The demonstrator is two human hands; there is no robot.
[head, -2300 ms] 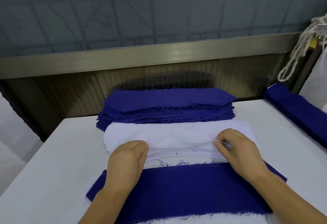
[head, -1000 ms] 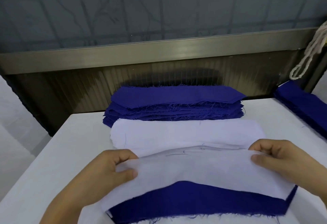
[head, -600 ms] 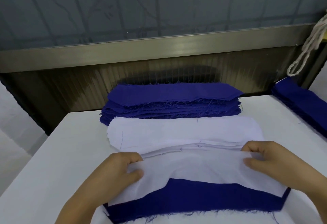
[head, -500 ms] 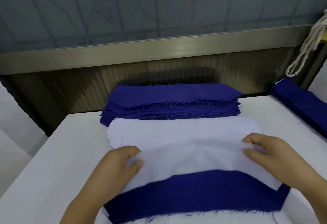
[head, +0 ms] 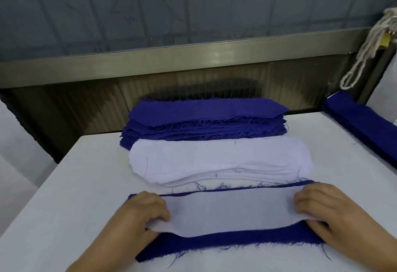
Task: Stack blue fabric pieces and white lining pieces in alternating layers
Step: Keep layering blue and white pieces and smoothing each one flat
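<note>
lining piece (head: 232, 211): lying on the blue piece near the table's front edge, between the two hands; its far edge is sitting just short of the blue far edge, its near edge is bowing upward in the middle and lifting at both ends
blue piece (head: 236, 242): lying flat under the lining, showing as a thin strip along the far side and a wider frayed band along the near side; loose threads are trailing from both long edges
left hand (head: 137, 216): gripping the lining's left end, fingers curled over the top and thumb tucking under the near corner
right hand (head: 326, 211): gripping the lining's right end, fingers curled on top, thumb pinching the near edge against the blue piece
white stack (head: 219, 162): sitting just beyond the blue piece, its near edges fanning out in steps; a narrow strip of table is showing between the two
blue stack (head: 204, 121): sitting behind the white stack and touching it, reaching the table's far edge, frayed edges facing the person
table (head: 64, 196): white top lying bare to the left of the stacks and to the right as far as the side pile
side pile (head: 365, 125): blue pieces running along the table's right edge, well apart from the hands
cord (head: 365, 50): white, hanging looped at the upper right above the side pile
</note>
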